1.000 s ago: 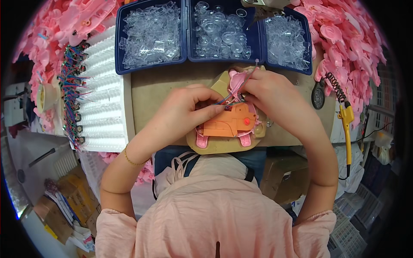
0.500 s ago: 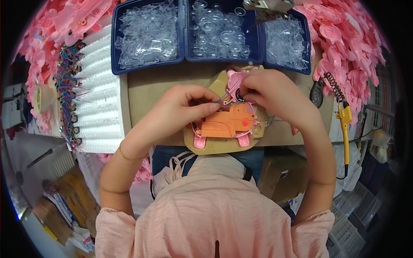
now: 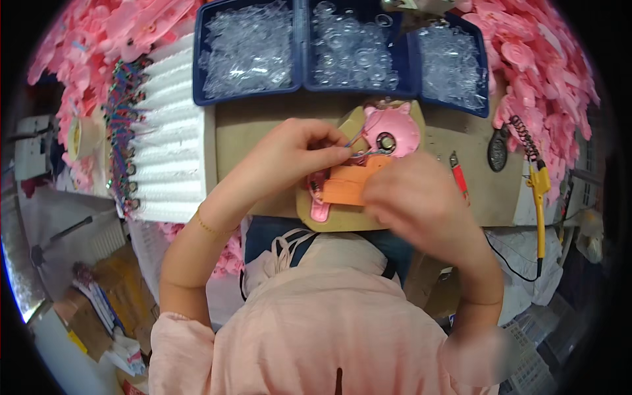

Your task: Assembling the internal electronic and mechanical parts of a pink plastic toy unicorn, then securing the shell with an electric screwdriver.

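In front of me a pink plastic toy shell (image 3: pixel 405 125) with two small ears lies in a tan shaped holder (image 3: pixel 315 220). A small round speaker (image 3: pixel 386 142) sits in its upper part. Across the lower part lies an orange block-like part (image 3: pixel 343 187). My left hand (image 3: pixel 309 150) is closed, thumb and fingertips pinching thin coloured wires (image 3: pixel 359 139) beside the speaker. My right hand (image 3: pixel 415 201) hangs over the right side of the orange part and hides it. That hand is smeared by motion, so whether its fingers hold anything cannot be told.
Blue bins (image 3: pixel 299 85) of clear plastic pieces stand at the back. White foam trays (image 3: pixel 174 151) with wired speakers (image 3: pixel 122 138) lie left. To the right are a red-handled tool (image 3: pixel 459 176), a dark oval object (image 3: pixel 498 150), a yellow soldering iron (image 3: pixel 540 187) and heaped pink parts (image 3: pixel 526 66).
My right hand has left the speaker and come down toward me, over the orange part. The speaker and eared top now show. My left hand still pinches the wires.
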The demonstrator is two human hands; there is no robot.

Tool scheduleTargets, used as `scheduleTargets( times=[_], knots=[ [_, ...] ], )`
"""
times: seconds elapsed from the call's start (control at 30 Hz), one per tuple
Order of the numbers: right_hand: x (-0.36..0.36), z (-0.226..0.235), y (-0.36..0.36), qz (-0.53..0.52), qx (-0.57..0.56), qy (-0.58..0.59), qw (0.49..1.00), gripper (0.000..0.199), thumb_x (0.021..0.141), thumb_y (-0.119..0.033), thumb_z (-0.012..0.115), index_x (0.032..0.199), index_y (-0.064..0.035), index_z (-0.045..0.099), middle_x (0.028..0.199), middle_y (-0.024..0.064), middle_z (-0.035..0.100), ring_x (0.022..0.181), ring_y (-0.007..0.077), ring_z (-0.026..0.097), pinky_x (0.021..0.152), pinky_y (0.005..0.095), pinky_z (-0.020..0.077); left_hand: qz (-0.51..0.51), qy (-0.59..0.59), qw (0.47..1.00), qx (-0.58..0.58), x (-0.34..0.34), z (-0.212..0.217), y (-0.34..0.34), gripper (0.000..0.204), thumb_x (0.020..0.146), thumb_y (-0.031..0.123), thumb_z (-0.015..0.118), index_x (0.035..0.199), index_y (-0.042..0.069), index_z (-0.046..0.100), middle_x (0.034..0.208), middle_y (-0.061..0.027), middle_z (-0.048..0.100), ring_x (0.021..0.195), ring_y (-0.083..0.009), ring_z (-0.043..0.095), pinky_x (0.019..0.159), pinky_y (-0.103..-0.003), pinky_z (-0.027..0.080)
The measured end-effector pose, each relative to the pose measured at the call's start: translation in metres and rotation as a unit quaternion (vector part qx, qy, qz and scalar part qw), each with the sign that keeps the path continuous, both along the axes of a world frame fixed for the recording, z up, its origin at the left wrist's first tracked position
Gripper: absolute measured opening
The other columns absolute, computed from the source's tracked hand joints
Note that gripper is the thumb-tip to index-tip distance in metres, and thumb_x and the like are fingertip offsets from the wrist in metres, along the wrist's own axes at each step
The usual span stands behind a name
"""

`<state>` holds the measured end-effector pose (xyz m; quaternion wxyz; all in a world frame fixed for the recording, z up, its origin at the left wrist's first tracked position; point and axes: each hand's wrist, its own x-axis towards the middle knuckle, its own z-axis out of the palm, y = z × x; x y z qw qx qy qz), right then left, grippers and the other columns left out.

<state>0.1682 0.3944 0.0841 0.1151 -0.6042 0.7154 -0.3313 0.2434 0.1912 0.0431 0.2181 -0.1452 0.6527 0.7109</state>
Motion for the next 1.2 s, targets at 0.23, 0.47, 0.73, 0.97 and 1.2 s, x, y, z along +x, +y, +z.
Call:
scheduleTargets(
  times=[0.23, 0.47, 0.73, 0.97, 1.2],
  knots=[
    [0.023, -0.032, 0.013, -0.053, -0.041, 0.013, 0.998, 0.022, 0.068, -0.007, 0.072, 0.087, -0.0058, 0.060, 0.091, 0.0064, 0.058, 0.085, 0.0227, 0.057, 0.079, 0.0351, 0.0447, 0.008, 0.395, 0.812, -0.430, 0.026, -0.001, 0.029, 0.019, 0.069, 0.013, 0.066, 0.087, 0.006, 0.064, 0.079, -0.0052, 0.060, 0.074, -0.0235, 0.057, 0.064, -0.032, 0.045],
    [0.032, 0.001, 0.038, -0.302, -0.081, -0.530, 0.788, 0.034, 0.064, 0.003, 0.073, 0.095, -0.0038, 0.062, 0.088, 0.0085, 0.057, 0.075, 0.0185, 0.055, 0.065, 0.0269, 0.0447, 0.038, 0.496, 0.690, -0.525, 0.041, -0.019, 0.043, 0.032, 0.063, 0.016, 0.067, 0.094, 0.008, 0.065, 0.086, 0.0012, 0.059, 0.081, -0.0192, 0.055, 0.069, -0.032, 0.043],
    [0.028, 0.008, 0.039, -0.259, -0.111, -0.435, 0.855, 0.012, 0.076, 0.002, 0.063, 0.086, 0.0009, 0.056, 0.067, 0.0039, 0.053, 0.055, 0.0100, 0.050, 0.049, 0.0227, 0.0401, -0.024, 0.388, 0.836, -0.387, 0.016, 0.011, 0.060, 0.028, 0.067, 0.014, 0.072, 0.094, 0.011, 0.067, 0.080, -0.0012, 0.059, 0.078, -0.0203, 0.053, 0.076, -0.034, 0.039],
    [0.032, -0.008, 0.058, -0.345, -0.008, -0.579, 0.739, 0.010, 0.080, -0.004, 0.062, 0.086, 0.0018, 0.057, 0.070, 0.0021, 0.053, 0.054, 0.0080, 0.047, 0.051, 0.0204, 0.0390, 0.019, 0.464, 0.751, -0.470, 0.045, -0.001, 0.049, 0.031, 0.069, 0.011, 0.071, 0.099, 0.006, 0.066, 0.099, -0.0063, 0.063, 0.089, -0.0216, 0.058, 0.070, -0.033, 0.045],
    [0.020, -0.031, 0.065, -0.347, 0.047, -0.314, 0.882, 0.006, 0.077, 0.000, 0.060, 0.080, -0.0002, 0.055, 0.075, 0.0020, 0.053, 0.065, 0.0076, 0.048, 0.056, 0.0238, 0.0396, 0.018, 0.444, 0.722, -0.531, 0.062, -0.018, 0.058, 0.031, 0.069, 0.007, 0.070, 0.100, 0.006, 0.066, 0.105, -0.0060, 0.062, 0.093, -0.0210, 0.057, 0.074, -0.032, 0.044]
  ],
)
